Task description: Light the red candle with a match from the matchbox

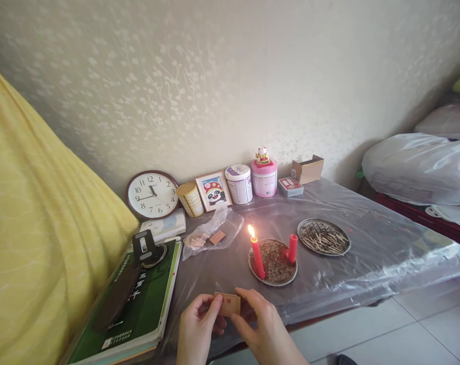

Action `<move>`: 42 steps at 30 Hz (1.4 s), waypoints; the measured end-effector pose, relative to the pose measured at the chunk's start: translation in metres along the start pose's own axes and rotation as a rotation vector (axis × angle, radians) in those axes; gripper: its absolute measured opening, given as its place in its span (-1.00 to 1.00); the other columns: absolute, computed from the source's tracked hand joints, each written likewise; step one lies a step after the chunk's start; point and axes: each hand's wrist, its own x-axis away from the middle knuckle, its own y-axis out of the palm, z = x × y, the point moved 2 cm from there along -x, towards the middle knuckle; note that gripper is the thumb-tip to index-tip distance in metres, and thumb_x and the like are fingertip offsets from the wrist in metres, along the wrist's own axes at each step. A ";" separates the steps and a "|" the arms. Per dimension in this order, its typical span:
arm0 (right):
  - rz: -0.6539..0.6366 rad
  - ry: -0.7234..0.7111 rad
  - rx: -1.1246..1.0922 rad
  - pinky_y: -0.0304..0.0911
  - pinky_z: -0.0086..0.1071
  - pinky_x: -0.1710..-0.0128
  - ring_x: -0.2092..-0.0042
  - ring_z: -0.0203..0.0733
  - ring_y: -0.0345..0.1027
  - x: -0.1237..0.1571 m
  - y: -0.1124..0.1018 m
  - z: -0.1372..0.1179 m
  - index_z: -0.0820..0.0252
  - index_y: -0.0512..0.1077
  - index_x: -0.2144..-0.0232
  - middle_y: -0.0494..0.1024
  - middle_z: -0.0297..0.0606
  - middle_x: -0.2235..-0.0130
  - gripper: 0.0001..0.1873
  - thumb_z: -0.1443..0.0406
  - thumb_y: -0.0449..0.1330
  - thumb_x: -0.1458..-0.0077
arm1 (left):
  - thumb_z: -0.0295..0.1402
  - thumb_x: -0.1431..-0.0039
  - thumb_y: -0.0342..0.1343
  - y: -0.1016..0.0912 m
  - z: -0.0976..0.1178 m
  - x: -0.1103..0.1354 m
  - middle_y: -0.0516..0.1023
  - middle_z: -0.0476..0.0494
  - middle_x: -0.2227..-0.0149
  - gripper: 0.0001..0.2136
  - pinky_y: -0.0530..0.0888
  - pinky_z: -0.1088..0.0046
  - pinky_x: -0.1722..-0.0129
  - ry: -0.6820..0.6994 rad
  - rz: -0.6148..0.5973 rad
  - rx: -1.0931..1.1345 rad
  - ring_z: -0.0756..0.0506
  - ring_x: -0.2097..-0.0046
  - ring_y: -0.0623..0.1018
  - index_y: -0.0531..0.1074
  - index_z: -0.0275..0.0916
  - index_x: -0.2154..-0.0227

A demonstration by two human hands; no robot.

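Note:
Near the table's front edge, my left hand (pixel 200 322) grips the left end of a small tan matchbox (pixel 230 304) with red print, its thumb on the front face. At the right end, the thumb and fingers of my right hand (pixel 262 322) close round the same box. Just beyond my hands is a round metal plate (pixel 277 281) with a dark crusted surface. A tall red candle (pixel 258 258) burns on its left side, tilted slightly. The shorter red candle (pixel 293 248) at its right side shows no flame.
Used matchsticks (pixel 324 241) lie on a second plate (pixel 300 234). A plastic bag (pixel 230 228) holds another matchbox (pixel 217 236). Green book (pixel 150 299), phone stand (pixel 144 248) and yellow cloth (pixel 43 228) are left. Clock (pixel 153 195), cans (pixel 239 185) and small boxes (pixel 308 170) line the wall.

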 end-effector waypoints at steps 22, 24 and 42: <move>0.017 0.102 -0.532 0.36 -0.24 0.04 0.05 -0.11 0.44 -0.007 -0.008 -0.002 0.19 0.37 0.10 0.55 -0.17 0.12 -0.66 0.40 0.18 0.00 | -0.32 0.18 0.38 -0.006 0.003 0.000 0.60 -0.28 0.15 -0.60 0.48 0.28 0.12 0.154 -0.050 0.304 -0.26 0.08 0.55 0.49 -0.22 0.20; 0.017 0.097 -0.498 0.36 -0.26 0.05 0.06 -0.12 0.45 -0.007 -0.008 -0.002 0.18 0.38 0.09 0.55 -0.19 0.11 -0.64 0.42 0.18 0.00 | -0.30 0.17 0.37 -0.004 0.006 0.003 0.60 -0.28 0.17 -0.59 0.50 0.32 0.20 0.137 -0.058 0.352 -0.24 0.13 0.56 0.48 -0.22 0.18; 0.012 -0.086 -0.113 0.31 -0.41 0.16 0.21 -0.25 0.39 -0.002 -0.012 -0.008 0.08 0.39 0.11 0.51 -0.35 0.17 -0.56 0.51 0.20 0.07 | -0.26 -0.03 0.25 -0.003 0.004 0.002 0.60 -0.17 0.32 -0.75 0.12 0.60 0.68 0.050 -0.076 0.455 0.16 0.66 0.26 0.37 -0.23 0.28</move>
